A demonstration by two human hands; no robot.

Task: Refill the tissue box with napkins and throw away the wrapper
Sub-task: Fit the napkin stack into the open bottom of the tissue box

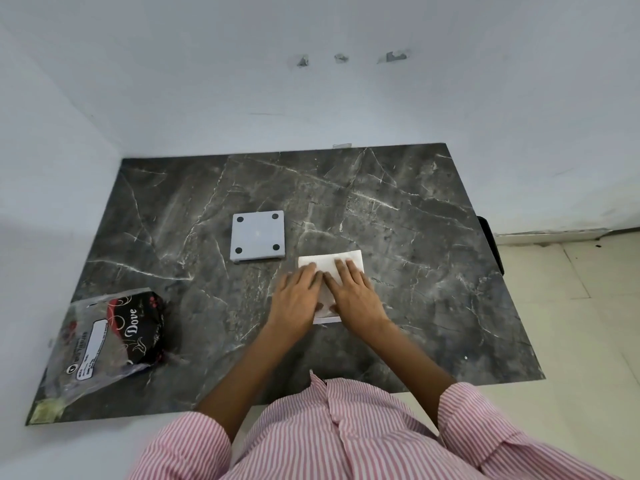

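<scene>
1. Near the middle of the table (pixel 415 209), both hands lie flat on the napkins (pixel 332 263), a white stack set just right of and slightly nearer than the box (pixel 258 235).
2. Left hand (pixel 296 294): palm down, fingers spread and extended over the stack's left part. Released, not gripping; it presses or steadies.
3. Right hand (pixel 353 292): same posture on the right part, fingers pointing toward the far edge of the stack. Also released, pressing flat.
4. Step in hand, by my reading: squaring or flattening the stack before loading. Napkins are out of the wrapper (pixel 107 341); none are in the box yet.
5. Box: grey, square, lying with four dark round feet up, so its underside faces the camera. Whether the bottom opens, or is a separate plate, cannot be told from this view.
6. Napkins: white, soft, roughly rectangular; far edge clean and straight, near corner showing below the wrists. A faint printed or shadowed patch shows between the hands; too small to identify.
7. Wrapper: clear plastic with a dark printed label, crumpled, lying at the table's near-left corner, well apart from the hands. Looks empty, though part of it is dark and I cannot be sure.
8. Next move calls for: closing both hands on the stack's edges without fanning the sheets, then carrying it to the box and finding the opening.
9. Wrapper disposal not yet done; no bin in view.
</scene>
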